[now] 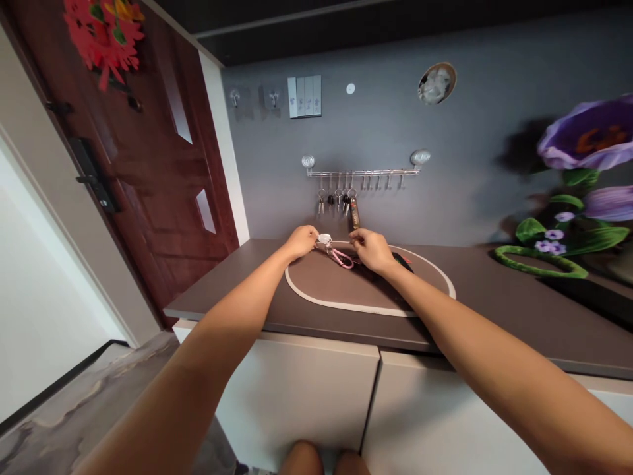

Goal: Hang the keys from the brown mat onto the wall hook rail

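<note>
My left hand [301, 242] is closed in a pinch above the counter mat, at the end of a keychain with a whitish charm [324, 239] and a pink loop strap [343, 258]. My right hand [374, 249] is also closed, its fingertips by the lower end of a dark lettered key tag [355, 212]. What those fingers hold, if anything, is hidden. The tag hangs from a clear hook rail [363, 173] on the wall, beside several bunches of keys [339, 200]. Behind my right wrist lies a dark object [402, 262], partly covered.
The oval mat [326, 303] with a pale rim lies on the brown counter [222, 290]. Purple artificial flowers [591, 142] stand at the right. A dark red door [163, 178] is at the left, white cabinet doors [297, 396] below, and a dark shelf [346, 33] overhead.
</note>
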The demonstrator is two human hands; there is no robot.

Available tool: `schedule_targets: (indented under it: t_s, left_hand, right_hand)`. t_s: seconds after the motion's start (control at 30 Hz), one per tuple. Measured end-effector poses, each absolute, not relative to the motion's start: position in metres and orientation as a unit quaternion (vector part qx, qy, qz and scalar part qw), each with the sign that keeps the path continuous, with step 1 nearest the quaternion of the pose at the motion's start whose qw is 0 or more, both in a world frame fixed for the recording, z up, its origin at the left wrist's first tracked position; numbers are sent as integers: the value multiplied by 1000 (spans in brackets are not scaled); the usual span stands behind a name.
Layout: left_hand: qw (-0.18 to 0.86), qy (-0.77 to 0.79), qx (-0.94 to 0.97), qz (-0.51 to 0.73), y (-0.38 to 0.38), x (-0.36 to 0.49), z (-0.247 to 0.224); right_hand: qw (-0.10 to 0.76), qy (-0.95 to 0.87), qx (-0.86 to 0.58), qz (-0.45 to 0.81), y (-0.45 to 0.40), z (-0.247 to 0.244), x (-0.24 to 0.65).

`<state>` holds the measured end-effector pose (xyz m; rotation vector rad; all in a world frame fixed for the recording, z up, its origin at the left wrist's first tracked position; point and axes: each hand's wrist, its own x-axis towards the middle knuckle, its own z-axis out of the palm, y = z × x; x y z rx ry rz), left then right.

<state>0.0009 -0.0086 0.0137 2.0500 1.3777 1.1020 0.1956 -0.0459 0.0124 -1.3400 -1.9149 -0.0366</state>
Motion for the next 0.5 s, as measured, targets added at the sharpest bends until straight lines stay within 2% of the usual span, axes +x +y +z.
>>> schedule_targets:
  t_s: [0.17, 0.5]
  left_hand:
    - [419, 443, 605, 512, -14, 6, 20]
    - [578, 303, 492, 576, -28, 10, 35]
  right_hand:
    - [403, -756, -516, -6, -48, 13, 193]
    - [472, -775, -420, -7, -57, 13, 184]
